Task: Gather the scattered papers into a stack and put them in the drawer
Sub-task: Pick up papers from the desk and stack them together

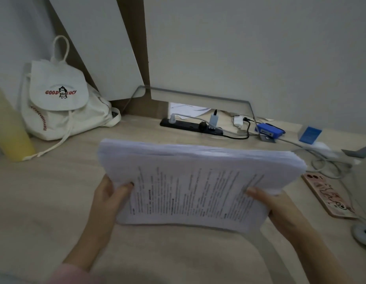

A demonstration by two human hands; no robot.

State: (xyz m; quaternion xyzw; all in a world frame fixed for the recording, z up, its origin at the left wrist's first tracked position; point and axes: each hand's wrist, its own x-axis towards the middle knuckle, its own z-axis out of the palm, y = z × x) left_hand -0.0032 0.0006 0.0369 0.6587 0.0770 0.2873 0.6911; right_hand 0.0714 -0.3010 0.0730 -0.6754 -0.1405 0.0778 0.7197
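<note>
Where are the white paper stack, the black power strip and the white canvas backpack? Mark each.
white paper stack [190, 191]: head view, printed top sheet.
black power strip [186, 125]: head view, bare left part.
white canvas backpack [59, 83]: head view, front flap.

Print on the paper stack [198, 171] is blurred.

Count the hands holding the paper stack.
2: left hand grips the left edge of the paper stack, right hand the right edge. No others in view.
</note>
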